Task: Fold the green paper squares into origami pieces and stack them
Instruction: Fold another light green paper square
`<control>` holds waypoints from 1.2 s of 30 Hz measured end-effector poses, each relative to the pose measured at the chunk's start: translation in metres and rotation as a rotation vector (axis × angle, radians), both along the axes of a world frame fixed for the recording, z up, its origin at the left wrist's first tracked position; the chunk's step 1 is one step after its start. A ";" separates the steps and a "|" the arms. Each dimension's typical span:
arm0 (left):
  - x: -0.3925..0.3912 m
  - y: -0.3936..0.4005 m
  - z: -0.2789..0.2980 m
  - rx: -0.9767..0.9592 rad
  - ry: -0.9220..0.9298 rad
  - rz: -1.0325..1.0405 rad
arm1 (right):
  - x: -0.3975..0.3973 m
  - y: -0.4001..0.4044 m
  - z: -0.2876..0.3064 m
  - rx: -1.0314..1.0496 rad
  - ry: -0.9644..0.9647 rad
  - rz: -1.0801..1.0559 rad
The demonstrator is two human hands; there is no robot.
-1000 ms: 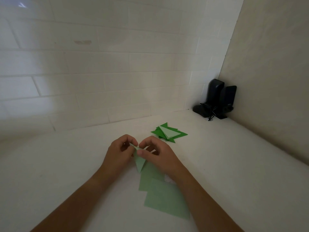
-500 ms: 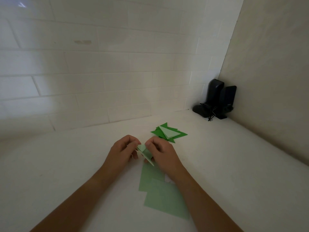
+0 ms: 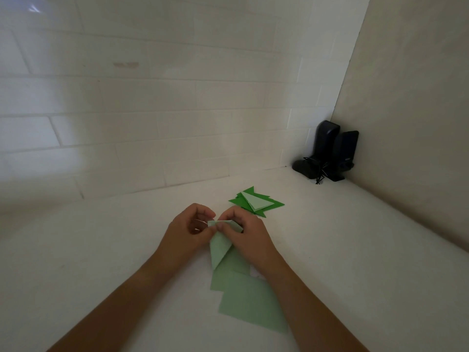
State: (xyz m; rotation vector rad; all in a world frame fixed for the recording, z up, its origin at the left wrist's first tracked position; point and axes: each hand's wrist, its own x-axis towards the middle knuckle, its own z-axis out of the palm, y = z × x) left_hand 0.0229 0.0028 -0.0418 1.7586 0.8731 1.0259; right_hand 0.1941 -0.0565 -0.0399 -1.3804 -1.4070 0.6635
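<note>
A pale green folded paper (image 3: 220, 247) is held just below the centre of the frame, above the white desk (image 3: 355, 262). Its upper edge is pinched by the left hand (image 3: 189, 231) from the left and by the right hand (image 3: 245, 233) from the right, thumbs and curled fingers closed on it, and its pointed lower tip hangs down between the wrists. Under that tip, toward the lower middle of the frame, flat green squares (image 3: 250, 303) are laid overlapping on the desk, partly covered by the right forearm. A stack (image 3: 256, 203) of finished triangular pieces, dark green with a paler one on top, is seen just above and to the right of the hands, apart from them. Two black speakers (image 3: 330, 151) with a tangled cord are set in the corner at the right of the frame, against the tiled wall (image 3: 152, 110).
</note>
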 end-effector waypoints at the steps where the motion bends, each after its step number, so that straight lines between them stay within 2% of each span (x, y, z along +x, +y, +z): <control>1: 0.000 0.000 -0.001 -0.005 0.000 -0.016 | 0.001 0.000 0.000 0.001 0.014 -0.016; 4: -0.001 0.003 -0.003 0.007 -0.009 -0.016 | 0.002 0.000 0.002 0.012 0.067 -0.048; 8: 0.000 0.006 -0.005 0.117 0.073 0.149 | 0.001 -0.002 0.002 -0.002 0.115 -0.052; 10: 0.000 0.006 -0.005 0.116 0.035 0.178 | 0.001 -0.002 0.002 -0.004 0.108 -0.053; 13: 0.002 0.003 -0.004 0.151 0.029 0.153 | 0.001 -0.002 0.001 -0.006 0.099 -0.067; 19: 0.003 0.000 -0.009 0.170 0.183 -0.034 | 0.002 0.000 0.000 -0.010 0.113 -0.078; 29: 0.008 0.000 -0.013 0.262 0.227 -0.021 | 0.001 -0.001 0.001 -0.014 0.120 -0.069; 36: 0.005 0.001 -0.015 0.224 0.198 -0.005 | 0.001 0.000 0.000 -0.012 0.108 -0.097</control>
